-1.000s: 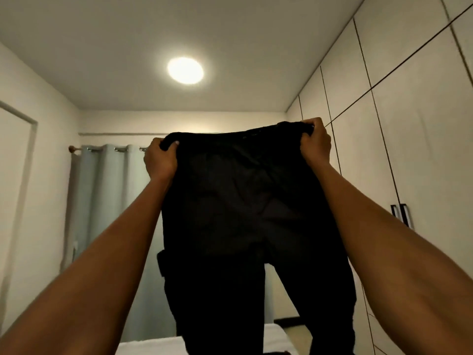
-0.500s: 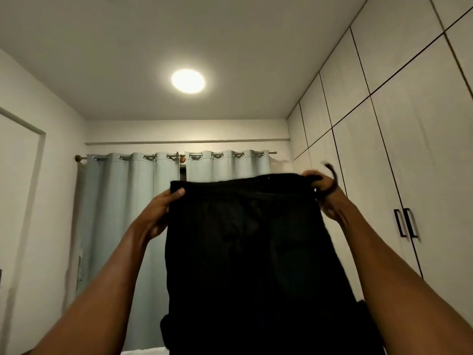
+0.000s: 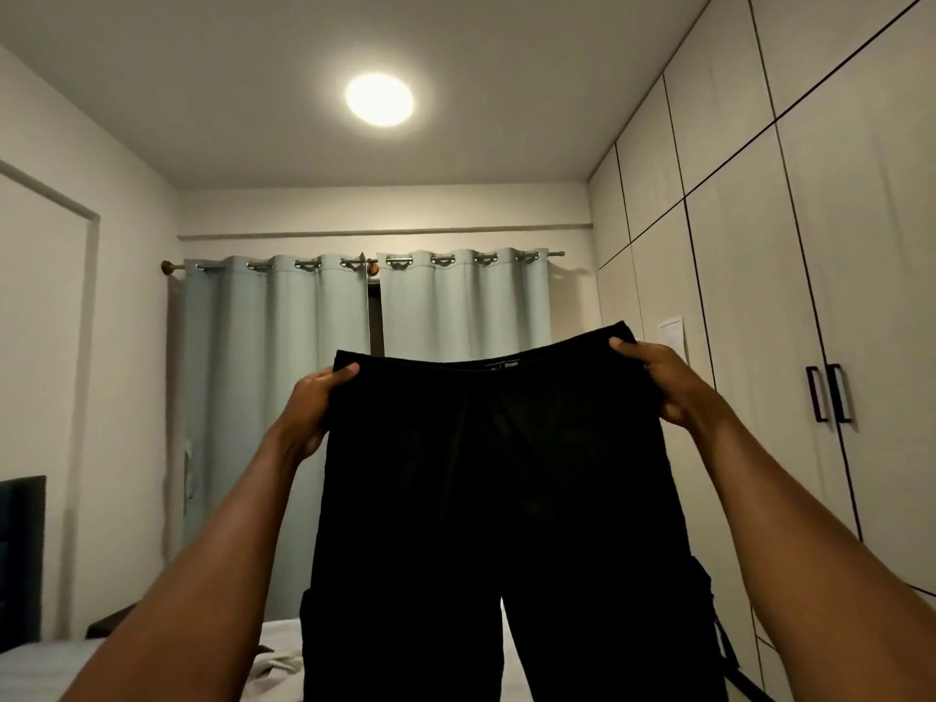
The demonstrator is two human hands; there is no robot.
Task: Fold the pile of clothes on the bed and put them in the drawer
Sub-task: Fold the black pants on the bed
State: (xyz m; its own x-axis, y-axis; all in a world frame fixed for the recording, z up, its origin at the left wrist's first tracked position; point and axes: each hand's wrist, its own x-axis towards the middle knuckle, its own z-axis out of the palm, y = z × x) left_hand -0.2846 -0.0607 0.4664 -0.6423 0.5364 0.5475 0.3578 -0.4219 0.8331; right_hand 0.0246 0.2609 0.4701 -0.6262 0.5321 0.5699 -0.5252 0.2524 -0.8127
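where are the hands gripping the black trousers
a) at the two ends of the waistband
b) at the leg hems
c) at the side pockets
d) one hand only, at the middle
a: the left hand and the right hand each pinch an end of the waistband, so the black trousers hang spread between them.

We're in a bedroom of a home, no doubt about it. Down low there's a bed (image 3: pixel 283 630) under a white sheet, with a dark headboard (image 3: pixel 23 554) at the left edge. On the far wall, pale blue-grey curtains (image 3: pixel 283 377) hang closed from a rod on metal eyelets. All along the right runs a floor-to-ceiling built-in wardrobe (image 3: pixel 759 296) with plain pale doors and black handles (image 3: pixel 828 394). Overhead, a round ceiling light (image 3: pixel 379 99) glows on plain walls.
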